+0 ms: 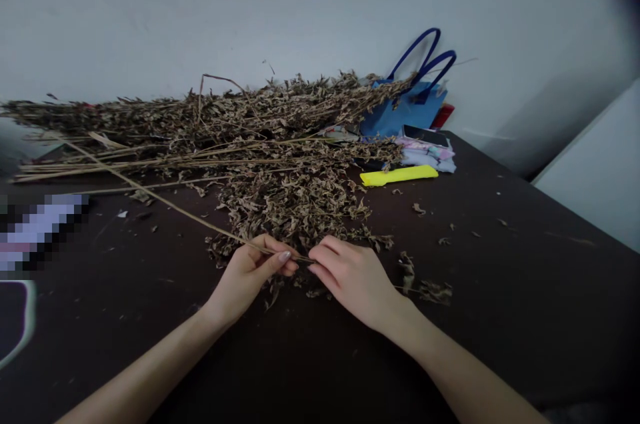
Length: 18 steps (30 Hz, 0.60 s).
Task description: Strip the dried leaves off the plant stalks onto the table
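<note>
A long dried plant stem (175, 207) runs from the upper left down to my two hands at the front of the dark table. My left hand (255, 267) pinches the stem between thumb and fingers. Just to its right, my right hand (353, 274) is closed round the same stem, its fingertips close to my left thumb. A leafy end (430, 291) with curled dry leaves sticks out past my right hand. Behind and partly beneath both hands spreads a heap of loose dried leaves (295, 201). What lies inside my right palm is hidden.
Bundles of dried leafy stalks (200, 114) lie along the wall. At right are a blue bag (400, 114) with dark handles, a phone (425, 136) on patterned cloth, and a bright yellow strip (400, 175). Leaf crumbs dot the dark table (525, 291). A blurred patch covers something at left.
</note>
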Tool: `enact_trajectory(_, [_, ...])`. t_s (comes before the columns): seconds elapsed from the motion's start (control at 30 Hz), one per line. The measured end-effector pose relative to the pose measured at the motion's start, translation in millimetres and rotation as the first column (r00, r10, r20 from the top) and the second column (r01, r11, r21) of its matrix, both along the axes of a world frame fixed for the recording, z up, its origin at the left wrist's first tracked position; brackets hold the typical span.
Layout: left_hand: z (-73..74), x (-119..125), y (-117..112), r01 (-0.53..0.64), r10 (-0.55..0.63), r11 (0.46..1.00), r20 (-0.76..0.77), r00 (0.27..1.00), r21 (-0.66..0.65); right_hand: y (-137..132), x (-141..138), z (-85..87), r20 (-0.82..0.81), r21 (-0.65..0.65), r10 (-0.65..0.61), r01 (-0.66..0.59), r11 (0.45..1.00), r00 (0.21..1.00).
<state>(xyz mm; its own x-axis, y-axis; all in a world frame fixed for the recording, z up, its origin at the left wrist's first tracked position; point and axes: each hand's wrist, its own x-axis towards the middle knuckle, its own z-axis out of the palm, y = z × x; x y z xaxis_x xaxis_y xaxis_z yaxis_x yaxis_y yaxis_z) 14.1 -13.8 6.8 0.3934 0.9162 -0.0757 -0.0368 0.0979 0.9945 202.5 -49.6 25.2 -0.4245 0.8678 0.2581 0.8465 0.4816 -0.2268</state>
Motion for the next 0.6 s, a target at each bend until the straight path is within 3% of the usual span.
enact_trajectory(0.33, [4.6,2,-4,0.044,-0.034,0.993,-0.092,0.995,0.107,0,1,4.5,-0.028,-0.063,0.006,-0.008,0.998,1.0])
enact_trajectory(0.6, [-6.6,3,-6,0.034,-0.034,0.999,-0.036,0.999,0.015,0,-2,5.9,-0.004,-0.1,0.019,-0.02,0.995,1.0])
